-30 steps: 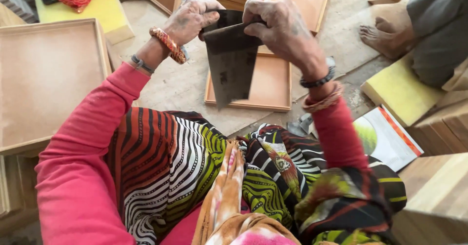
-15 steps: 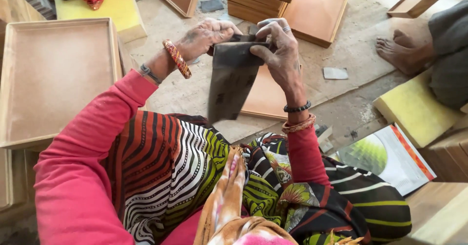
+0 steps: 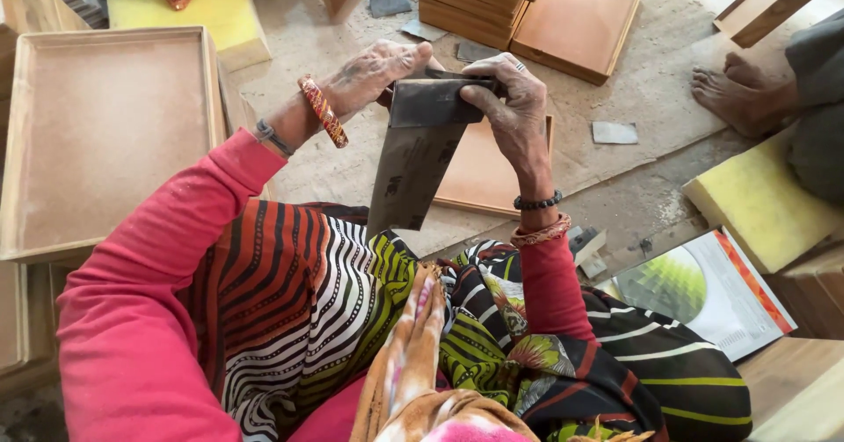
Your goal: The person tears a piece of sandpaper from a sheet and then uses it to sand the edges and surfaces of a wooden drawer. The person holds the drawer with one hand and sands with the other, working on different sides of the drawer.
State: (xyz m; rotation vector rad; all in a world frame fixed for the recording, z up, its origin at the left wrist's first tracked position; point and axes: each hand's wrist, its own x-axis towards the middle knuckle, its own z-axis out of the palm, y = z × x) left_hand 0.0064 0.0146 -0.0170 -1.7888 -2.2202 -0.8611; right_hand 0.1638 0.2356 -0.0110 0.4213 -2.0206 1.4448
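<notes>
At the far left a large shallow wooden tray (image 3: 105, 134) lies flat, with a yellow foam block (image 3: 207, 11) just beyond its top corner. Next comes the left hand (image 3: 374, 73), its wrist ringed by an orange bangle (image 3: 322, 110); the fingers curl closed over the top left edge of a dark sheet of sandpaper (image 3: 418, 165). The sheet is folded over at the top and hangs down in front of the person's lap — held up in the air, clear of the floor. The right hand (image 3: 510, 108) grips the top right edge, fingers wrapped over the fold. Behind the sheet a smaller wooden tray (image 3: 488, 174) lies on the floor. Further right, another person's bare foot (image 3: 734, 90) rests on the ground, and near the right edge lie a second yellow foam block (image 3: 756, 204) and an open booklet (image 3: 703, 288).
</notes>
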